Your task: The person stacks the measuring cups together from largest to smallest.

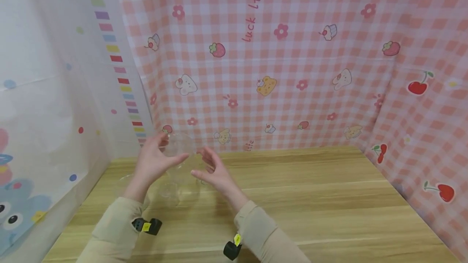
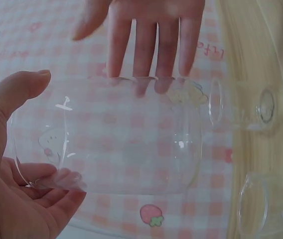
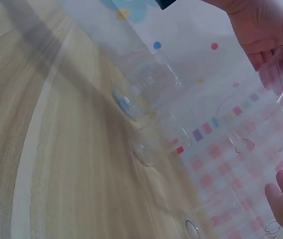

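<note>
A clear, see-through cup [image 2: 126, 144] is up off the table, with its wide body between my two hands. My left hand [image 1: 155, 159] holds it near one end; in the left wrist view the thumb lies on one side and the curled fingers on the other. My right hand [image 1: 215, 173] is at the cup's other side with its fingers extended. Its fingertips [image 2: 164, 84] overlap the cup's edge in the left wrist view, and I cannot tell whether they touch it. The cup's outline is faint in the head view.
Other clear vessels stand on the wooden table [image 1: 292, 198]: a small glass [image 2: 241, 107], another glass [image 2: 253, 206] and a larger one [image 3: 154, 84] partly behind the left forearm. A checked cloth [image 1: 241, 108] hangs behind the table, and a white patterned sheet [image 1: 47, 104] hangs at left.
</note>
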`<state>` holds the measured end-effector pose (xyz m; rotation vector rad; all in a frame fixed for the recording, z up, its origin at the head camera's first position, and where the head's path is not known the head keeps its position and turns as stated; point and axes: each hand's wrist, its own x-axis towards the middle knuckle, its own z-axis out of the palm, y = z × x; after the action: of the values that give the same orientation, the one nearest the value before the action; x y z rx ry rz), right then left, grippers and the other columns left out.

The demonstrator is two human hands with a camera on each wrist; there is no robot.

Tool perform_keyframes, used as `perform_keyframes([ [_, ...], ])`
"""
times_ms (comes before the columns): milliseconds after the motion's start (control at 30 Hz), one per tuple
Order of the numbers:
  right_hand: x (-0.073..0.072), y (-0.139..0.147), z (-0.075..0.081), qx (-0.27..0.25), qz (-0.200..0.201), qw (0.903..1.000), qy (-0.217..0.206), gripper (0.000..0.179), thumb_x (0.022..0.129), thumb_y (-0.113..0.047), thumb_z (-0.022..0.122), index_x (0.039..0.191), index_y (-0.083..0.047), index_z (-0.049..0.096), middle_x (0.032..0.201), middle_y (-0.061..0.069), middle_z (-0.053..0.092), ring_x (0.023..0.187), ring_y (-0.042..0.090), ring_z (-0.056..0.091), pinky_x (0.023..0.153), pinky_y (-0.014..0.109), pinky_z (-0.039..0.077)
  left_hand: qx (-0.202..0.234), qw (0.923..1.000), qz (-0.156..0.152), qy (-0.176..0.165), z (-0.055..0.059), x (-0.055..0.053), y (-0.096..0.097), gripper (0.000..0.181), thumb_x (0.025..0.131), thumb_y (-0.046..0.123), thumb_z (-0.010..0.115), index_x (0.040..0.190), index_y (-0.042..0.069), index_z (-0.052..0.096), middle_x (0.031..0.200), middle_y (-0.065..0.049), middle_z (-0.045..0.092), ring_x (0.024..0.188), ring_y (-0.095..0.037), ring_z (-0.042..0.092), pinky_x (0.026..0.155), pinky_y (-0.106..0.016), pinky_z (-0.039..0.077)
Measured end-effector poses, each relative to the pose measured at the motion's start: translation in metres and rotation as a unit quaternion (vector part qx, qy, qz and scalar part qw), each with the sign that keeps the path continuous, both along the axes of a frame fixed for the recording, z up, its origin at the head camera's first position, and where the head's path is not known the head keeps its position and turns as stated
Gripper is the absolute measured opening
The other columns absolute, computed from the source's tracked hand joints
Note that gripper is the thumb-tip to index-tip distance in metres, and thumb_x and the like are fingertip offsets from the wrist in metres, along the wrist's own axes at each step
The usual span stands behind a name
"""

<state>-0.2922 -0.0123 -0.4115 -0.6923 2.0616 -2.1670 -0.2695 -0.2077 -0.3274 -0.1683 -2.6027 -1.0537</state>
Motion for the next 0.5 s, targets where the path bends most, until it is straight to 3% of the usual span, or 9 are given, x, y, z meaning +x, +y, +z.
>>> perform_keyframes([
  [367, 0.001, -0.003, -0.003, 0.011, 0.005, 0.9999, 0.009, 0.090, 0.084, -0.010, 0.078, 0.156, -0.011, 0.025, 0.157, 0.012, 0.033, 0.143, 0.028, 0.032, 0.116, 0.043, 0.028, 0.012, 0.9990, -0.042, 0.008, -0.007, 0.007, 0.013, 0.093, 0.074, 0.035, 0.087, 0.143, -0.007, 0.042, 0.131, -0.025, 0.053, 0.115, -0.043, 0.055, 0.097, -0.054, 0.048],
  [500, 0.004, -0.003, -0.003, 0.018, 0.021, 0.9996, 0.010, 0.093, 0.082, -0.011, 0.080, 0.157, -0.018, 0.025, 0.157, 0.006, 0.033, 0.144, 0.025, 0.030, 0.117, 0.043, 0.026, 0.007, 0.9982, -0.055, 0.023, -0.012, 0.009, 0.017, 0.091, 0.073, 0.035, 0.089, 0.140, -0.009, 0.045, 0.126, -0.024, 0.055, 0.114, -0.040, 0.056, 0.097, -0.051, 0.049],
])
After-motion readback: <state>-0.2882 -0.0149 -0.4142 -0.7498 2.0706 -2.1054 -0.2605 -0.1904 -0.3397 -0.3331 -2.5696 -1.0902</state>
